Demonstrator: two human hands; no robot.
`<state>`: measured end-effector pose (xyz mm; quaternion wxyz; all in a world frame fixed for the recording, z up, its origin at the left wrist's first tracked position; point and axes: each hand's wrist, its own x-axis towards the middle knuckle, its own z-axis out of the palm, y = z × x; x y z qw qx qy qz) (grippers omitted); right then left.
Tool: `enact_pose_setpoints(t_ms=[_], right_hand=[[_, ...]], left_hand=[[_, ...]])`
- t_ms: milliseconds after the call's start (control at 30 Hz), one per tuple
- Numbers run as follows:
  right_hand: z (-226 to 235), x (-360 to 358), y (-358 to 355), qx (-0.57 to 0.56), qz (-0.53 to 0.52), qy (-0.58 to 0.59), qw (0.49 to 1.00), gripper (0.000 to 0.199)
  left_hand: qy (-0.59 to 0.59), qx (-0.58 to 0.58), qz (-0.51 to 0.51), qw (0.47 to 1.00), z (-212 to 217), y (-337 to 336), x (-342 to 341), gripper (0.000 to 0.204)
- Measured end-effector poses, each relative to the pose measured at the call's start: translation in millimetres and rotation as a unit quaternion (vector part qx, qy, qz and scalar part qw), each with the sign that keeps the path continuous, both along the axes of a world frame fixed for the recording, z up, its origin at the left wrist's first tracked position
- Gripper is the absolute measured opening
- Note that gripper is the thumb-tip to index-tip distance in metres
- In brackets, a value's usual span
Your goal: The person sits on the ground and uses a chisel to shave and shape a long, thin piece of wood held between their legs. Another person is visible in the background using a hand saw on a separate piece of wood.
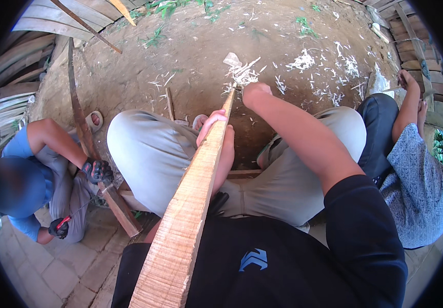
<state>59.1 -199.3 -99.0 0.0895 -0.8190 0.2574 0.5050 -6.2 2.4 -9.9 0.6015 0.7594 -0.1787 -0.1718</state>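
Observation:
A long piece of pale, rough-sawn wood runs from the lower edge, across my chest, out past my knees. It narrows to a tip in the middle of the view. My left hand is wrapped round its narrower part from beneath, fingers showing along the left edge. Beside the tip, my right hand is closed in a fist, its back toward me. Whatever that fist grips is hidden behind it. Curled wood shavings lie on the ground just beyond the tip.
Left of me, a co-worker in dark gloves holds a dark wooden plank and a red-handled tool. Another person in a patterned grey shirt sits close on my right. Shavings litter the dirt ground; wooden boards stand at left.

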Motion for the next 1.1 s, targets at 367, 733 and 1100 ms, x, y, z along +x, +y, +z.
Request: enact_pose_setpoints(t_ms=[367, 733, 1100], right_hand=[[-33, 13, 6, -0.028, -0.059, -0.007, 0.998, 0.036], [-65, 22, 1, -0.033, -0.083, -0.022, 0.996, 0.036], [-97, 11, -9, -0.022, -0.115, -0.083, 0.99, 0.033]], left_hand=[[-0.011, 0.01, -0.001, 1.0, 8, -1, 1, 0.022], [0.05, -0.034, 0.047, 0.997, 18, -6, -4, 0.034], [-0.004, 0.005, 0.023, 1.0, 16, -2, -7, 0.027]])
